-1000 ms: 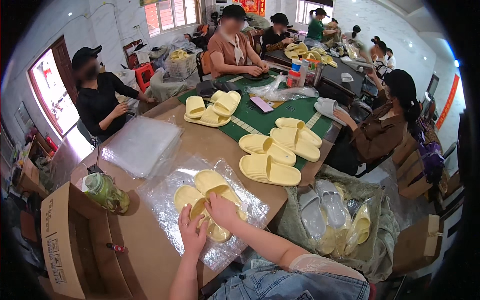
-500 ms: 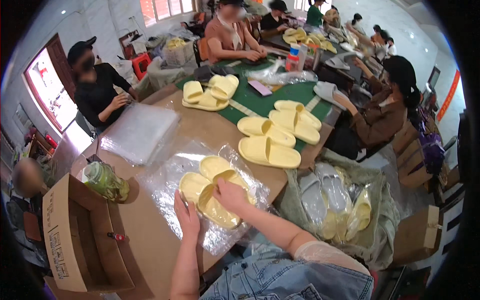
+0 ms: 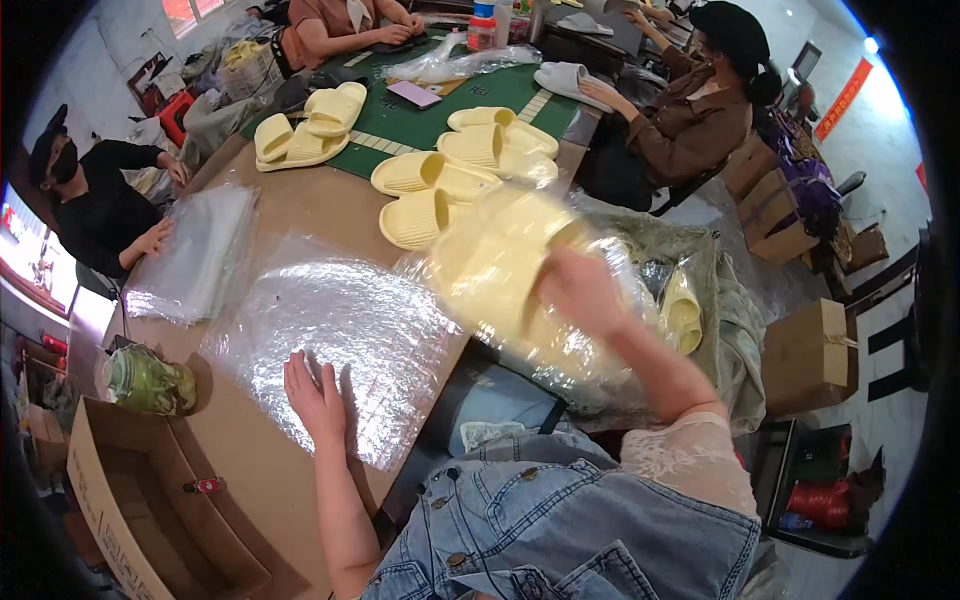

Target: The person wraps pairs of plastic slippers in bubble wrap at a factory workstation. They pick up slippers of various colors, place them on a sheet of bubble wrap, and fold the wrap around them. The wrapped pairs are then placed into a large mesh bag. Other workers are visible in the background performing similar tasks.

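My right hand [image 3: 585, 295] is closed on a pair of pale yellow slippers [image 3: 495, 265] in a clear plastic bag. The pair is smeared by motion and hangs past the table edge, partly over an open green-grey sack [image 3: 738, 350]. Another bagged yellow slipper [image 3: 682, 315] shows inside that sack; the moving pair hides much of its contents. My left hand [image 3: 316, 402] rests with fingers stretched on a spread of shiny clear plastic bags [image 3: 345, 310] on the brown table. Several unbagged yellow slippers [image 3: 415, 172] stand beyond, beside a pink flat object [image 3: 414, 94].
An open cardboard box [image 3: 95, 490] stands at the near left by a green jar [image 3: 150, 380]. A stack of clear bags [image 3: 200, 255] lies near a person in black [image 3: 100, 200]. A seated person in brown [image 3: 690, 120] touches a grey slipper [image 3: 570, 80]. A carton [image 3: 808, 355] sits at right.
The yellow pair has left the table in my right hand, moving right toward the sack. My left hand has let go of it and now lies on the clear bags. The view has turned rightward.
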### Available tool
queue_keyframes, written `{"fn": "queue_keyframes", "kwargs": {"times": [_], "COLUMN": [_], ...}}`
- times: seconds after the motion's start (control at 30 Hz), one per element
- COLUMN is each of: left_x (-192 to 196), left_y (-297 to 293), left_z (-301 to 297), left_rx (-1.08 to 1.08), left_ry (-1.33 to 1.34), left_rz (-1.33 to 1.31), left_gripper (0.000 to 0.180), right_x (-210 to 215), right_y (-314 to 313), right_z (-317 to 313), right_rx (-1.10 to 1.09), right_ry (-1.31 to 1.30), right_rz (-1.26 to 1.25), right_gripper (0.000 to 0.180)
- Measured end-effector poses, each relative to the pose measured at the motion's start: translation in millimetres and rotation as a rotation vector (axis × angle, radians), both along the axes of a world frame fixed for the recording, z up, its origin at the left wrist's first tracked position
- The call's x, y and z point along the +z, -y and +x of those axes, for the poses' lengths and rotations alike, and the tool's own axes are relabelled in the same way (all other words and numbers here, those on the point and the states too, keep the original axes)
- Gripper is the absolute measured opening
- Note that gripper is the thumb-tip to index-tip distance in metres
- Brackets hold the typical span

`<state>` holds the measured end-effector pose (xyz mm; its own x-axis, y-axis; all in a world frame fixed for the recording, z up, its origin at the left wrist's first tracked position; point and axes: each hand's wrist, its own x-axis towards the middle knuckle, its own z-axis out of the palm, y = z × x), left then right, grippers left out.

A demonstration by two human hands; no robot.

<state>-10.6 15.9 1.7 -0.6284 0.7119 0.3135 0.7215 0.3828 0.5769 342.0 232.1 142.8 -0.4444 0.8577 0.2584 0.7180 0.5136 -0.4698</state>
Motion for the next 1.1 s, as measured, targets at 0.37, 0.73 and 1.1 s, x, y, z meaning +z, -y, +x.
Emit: {"fn": "queue_keyframes", "kwargs": {"times": [0.37, 0.73, 1.1], "left_x": [9.8, 17.1, 18.8], "left_y": [-4.7, 6.7, 7.2], "left_z": [6.0, 8.6, 12.1], "left_rx": [-0.049, -0.016, -0.011], "left_ry": [-0.023, -0.06, -0.099], "left_rz": [-0.06, -0.135, -0.159], "left_gripper": [0.053, 0.057, 0.057], "right_x": [-100.1, -212.2, -227.8], "right_y": [-102.8, -181.5, -244.1], "right_z": [212.6, 256.2, 216.4], "right_rx": [-0.001, -0.681, -0.942], "right_ry": [0.501, 0.234, 0.377], "right_rz": [-0.131, -0.416, -0.062], "right_gripper": [0.026, 0.043, 0.033]}}
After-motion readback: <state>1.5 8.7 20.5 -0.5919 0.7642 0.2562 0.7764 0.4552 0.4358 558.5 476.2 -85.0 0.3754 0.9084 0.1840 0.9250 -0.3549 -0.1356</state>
